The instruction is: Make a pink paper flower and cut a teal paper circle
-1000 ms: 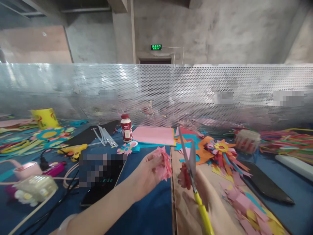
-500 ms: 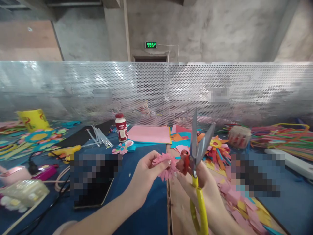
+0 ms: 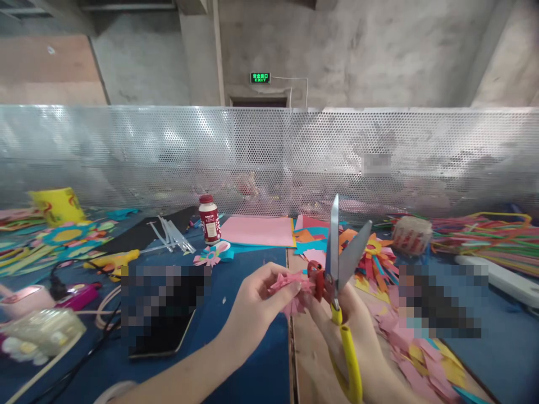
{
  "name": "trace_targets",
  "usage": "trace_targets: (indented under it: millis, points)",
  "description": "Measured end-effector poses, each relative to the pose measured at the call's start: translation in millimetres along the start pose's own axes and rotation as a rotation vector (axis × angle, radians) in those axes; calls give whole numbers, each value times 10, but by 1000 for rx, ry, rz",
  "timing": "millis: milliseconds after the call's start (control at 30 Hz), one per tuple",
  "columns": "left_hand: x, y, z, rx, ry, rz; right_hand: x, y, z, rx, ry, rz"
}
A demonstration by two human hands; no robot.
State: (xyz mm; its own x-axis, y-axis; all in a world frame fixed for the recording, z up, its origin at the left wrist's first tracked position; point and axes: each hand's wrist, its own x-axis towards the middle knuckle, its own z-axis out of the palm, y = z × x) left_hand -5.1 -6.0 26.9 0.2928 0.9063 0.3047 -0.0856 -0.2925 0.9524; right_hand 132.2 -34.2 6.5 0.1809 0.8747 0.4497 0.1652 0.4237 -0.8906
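Centrally, a pink paper flower (image 3: 290, 278) with pointed petals is held up above the table, pinched between the thumb and fingers of the left hand (image 3: 259, 294). The right hand (image 3: 357, 328) holds a pair of scissors (image 3: 332, 261) with yellow handles, blades parted and pointing up; its fingertips meet the flower's near right edge. A small red object (image 3: 318, 280) sits by those fingers, too blurred to identify.

The flower looks very light and soft, not slippery, and its thin petals would probably crease or tear under a hard squeeze. A gentle pinch near the middle, where the layers gather, seems safer than gripping the tips. The scissors look stiff and heavier, best held by the handles.

Below is a blue tabletop (image 3: 236, 373) beside a bare wooden board (image 3: 314, 365). Pink and yellow paper scraps (image 3: 415, 365) lie to the right, and a red-capped bottle (image 3: 209, 221) stands beyond the left hand. Behind, a perforated metal screen (image 3: 261, 151) crosses the room before a grey concrete wall (image 3: 370, 56) with a green exit sign (image 3: 260, 77).
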Motion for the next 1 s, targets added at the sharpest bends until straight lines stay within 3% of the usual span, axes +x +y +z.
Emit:
trace_targets:
  millis: [267, 500, 667, 800, 1000]
  points:
    - [19, -23, -3, 53, 42, -37, -24, -81, -10, -74, -55, 17]
    - [40, -39, -14, 66, 76, -39, 14, -89, 10, -90, -13, 33]
    - [34, -48, 26, -9, 35, -52, 58, -172, 32, 1, 78, 78]
    - [39, -39, 45, -29, 14, -48, 81, -150, 8, 60, 30, 147]
    - [120, -11, -96, -94, 204, -11, 112, -38, -132, -188, -87, 174]
